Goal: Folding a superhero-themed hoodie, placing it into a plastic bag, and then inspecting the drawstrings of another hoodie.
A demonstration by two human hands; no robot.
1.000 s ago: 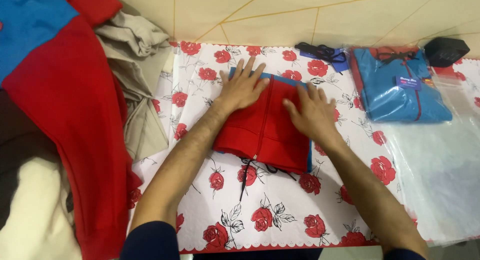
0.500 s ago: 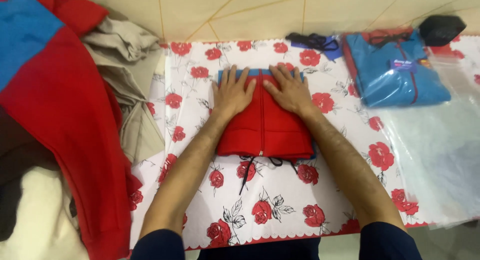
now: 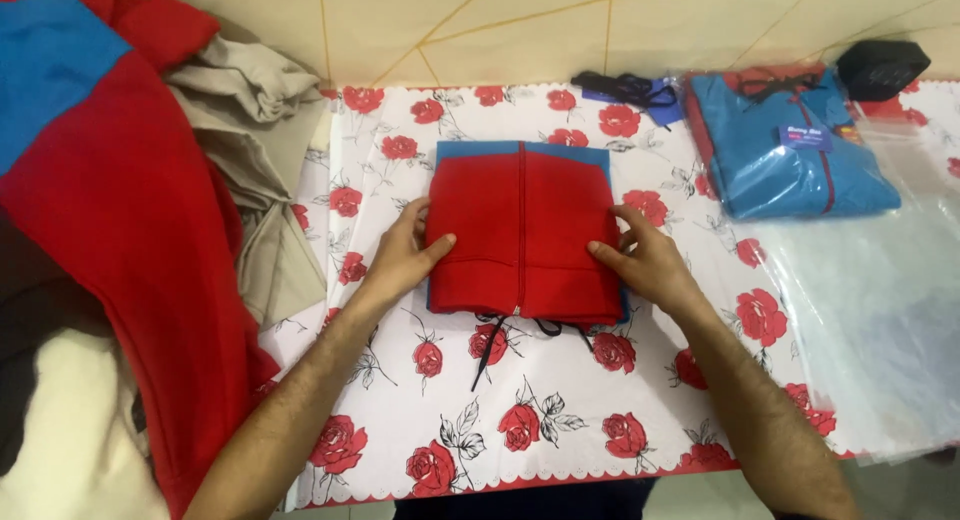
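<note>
Moved from top down to sides of folded red garment [image 3: 522, 230]: left hand [image 3: 405, 252], right hand [image 3: 645, 260] gripping its edges, mid-desk

Fingertips of both hands tucked under folded red garment [image 3: 520, 230], large red-and-blue cloth [image 3: 90, 180] cut off at left edge
</note>
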